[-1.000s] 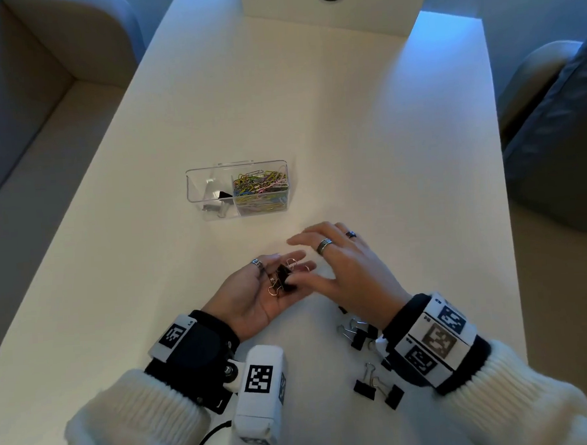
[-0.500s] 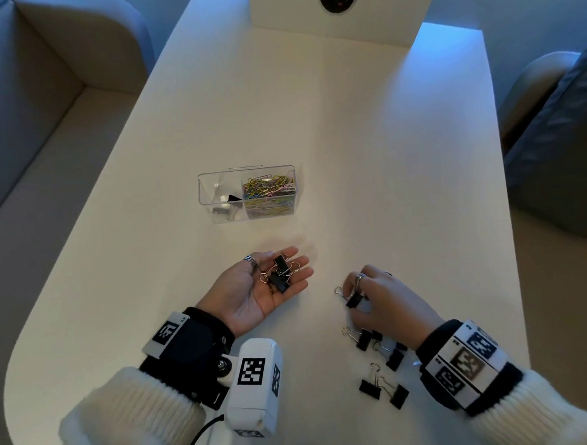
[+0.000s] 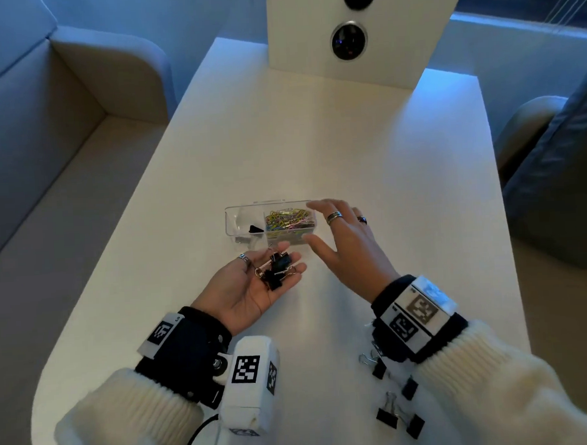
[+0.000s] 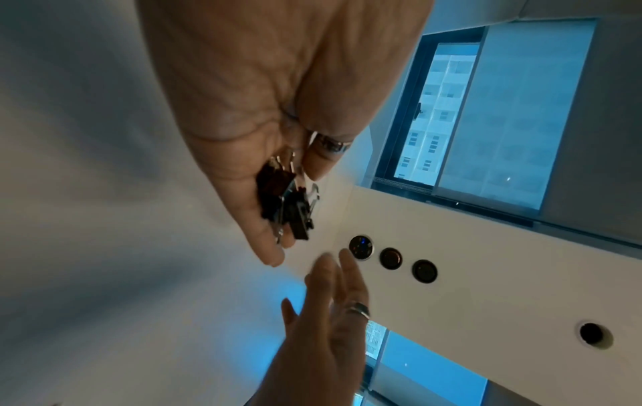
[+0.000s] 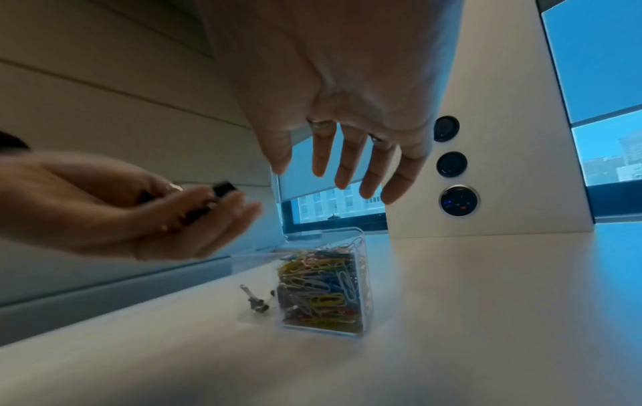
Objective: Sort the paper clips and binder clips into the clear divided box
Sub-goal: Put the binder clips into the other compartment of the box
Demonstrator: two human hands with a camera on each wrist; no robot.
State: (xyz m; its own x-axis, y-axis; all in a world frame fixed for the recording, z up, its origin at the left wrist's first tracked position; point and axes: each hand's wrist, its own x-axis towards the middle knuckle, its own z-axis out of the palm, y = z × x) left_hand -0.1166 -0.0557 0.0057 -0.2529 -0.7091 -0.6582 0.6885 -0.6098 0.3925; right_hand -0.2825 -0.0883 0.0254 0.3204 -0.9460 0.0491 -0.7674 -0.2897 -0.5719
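Note:
The clear divided box stands mid-table; its right half is packed with coloured paper clips and a black binder clip lies in its left half. My left hand lies palm up just in front of the box, with several black binder clips resting on its fingers. My right hand hovers at the box's right end with spread fingers and holds nothing. In the right wrist view the box sits below my right fingers. More binder clips lie near my right wrist.
The white table ends at an upright white panel with round sockets. A beige sofa runs along the left edge. A grey chair is at the right.
My right hand left the loose binder clips at the near right and rose, empty, to the box's right end. My left hand carried its clips forward toward the box.

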